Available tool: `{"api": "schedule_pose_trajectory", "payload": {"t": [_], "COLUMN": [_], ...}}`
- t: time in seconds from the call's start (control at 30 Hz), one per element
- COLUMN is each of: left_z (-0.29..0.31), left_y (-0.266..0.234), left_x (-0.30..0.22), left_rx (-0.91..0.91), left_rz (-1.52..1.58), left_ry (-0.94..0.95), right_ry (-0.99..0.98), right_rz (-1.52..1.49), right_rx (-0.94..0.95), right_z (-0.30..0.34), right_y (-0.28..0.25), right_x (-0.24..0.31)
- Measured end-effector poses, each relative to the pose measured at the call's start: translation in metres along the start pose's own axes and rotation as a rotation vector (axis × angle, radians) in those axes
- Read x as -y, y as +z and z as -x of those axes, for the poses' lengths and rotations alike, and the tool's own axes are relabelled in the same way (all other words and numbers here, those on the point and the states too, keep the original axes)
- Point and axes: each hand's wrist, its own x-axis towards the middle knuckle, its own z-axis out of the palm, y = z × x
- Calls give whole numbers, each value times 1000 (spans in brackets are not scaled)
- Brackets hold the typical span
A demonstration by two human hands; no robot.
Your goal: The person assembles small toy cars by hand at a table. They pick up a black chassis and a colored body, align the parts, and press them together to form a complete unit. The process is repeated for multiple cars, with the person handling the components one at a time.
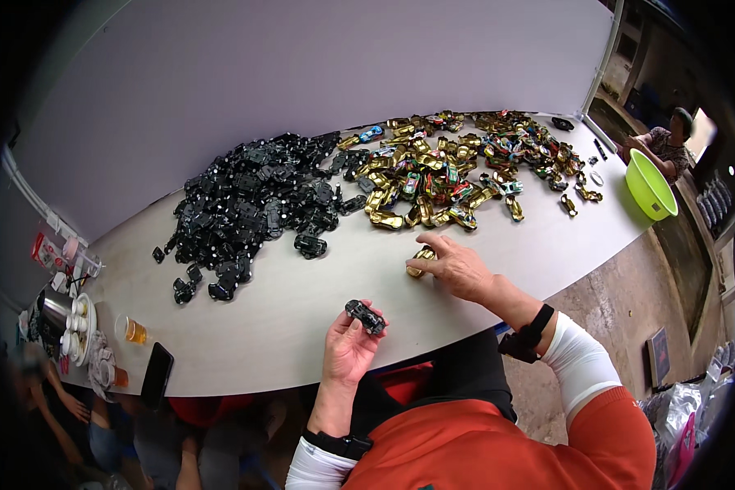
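Near the table's front edge, my left hand [350,353] holds a black toy car chassis [365,317] between thumb and fingers. Farther forward and to the right, my right hand [457,268] has its fingers closed on a gold toy car body [420,261] at the tabletop. Beyond my left hand spreads a big heap of black toy car chassis [253,192], with a few loose ones at its near side. Beyond my right hand lies a pile of gold and multicoloured toy car bodies [433,167].
A green basin [650,186] stands at the table's right end, with a person [670,143] beyond it. On the left are a cup of amber drink [131,329], a black phone [157,375] and a tray with white cups [90,327]. A pale panel [343,65] rises behind the table.
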Motion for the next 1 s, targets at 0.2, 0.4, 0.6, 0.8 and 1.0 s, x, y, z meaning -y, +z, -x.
{"api": "schedule_pose_trajectory", "payload": {"t": [0.2,0.4,0.6,0.8,1.0], "left_z": [0,1,2,0,1], "left_y": [0,0,-1,-1,0], "left_x": [1,0,0,1,0], "left_rx": [-1,-3,7,8,-3], "left_rz": [2,-3,5,-8,-16], "left_ry": [6,2,9,8,7], "right_ry": [22,504,179,368,184], "right_rz": [-86,-872,-529,-567,-280], "right_rx": [154,352,195,116,65], "right_z": [-24,-38,-36,-46,-49], "right_y": [12,3,23,28,40], "right_x": [-17,-11,-29,-35,-44]}}
